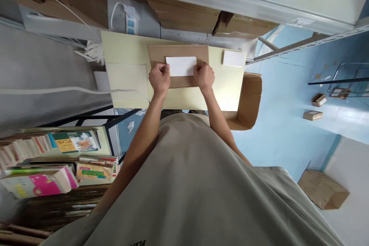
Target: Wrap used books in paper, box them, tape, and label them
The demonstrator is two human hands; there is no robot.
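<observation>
I get "PLA" in dark letters on the shirt [187,161], right at the bottom of my view, with the rest too unclear to read. Up on the shelf, a label [301,22] seems to start with a D, and blur takes the remainder from me. The books [77,141] at left carry bright cover print, too small for me to make out. Now the hands: both forearms reach forward, angling in toward each other, knuckles up. The left hand [159,78] pinches the card [181,66] near its lower left corner, thumb against fingers; the right hand [205,77] grips the right edge, fingers curled in. That card, white and blank-faced, sits over the brown panel [178,82] on the pale yellow table [225,92], and I can't tell whether it touches the panel.
</observation>
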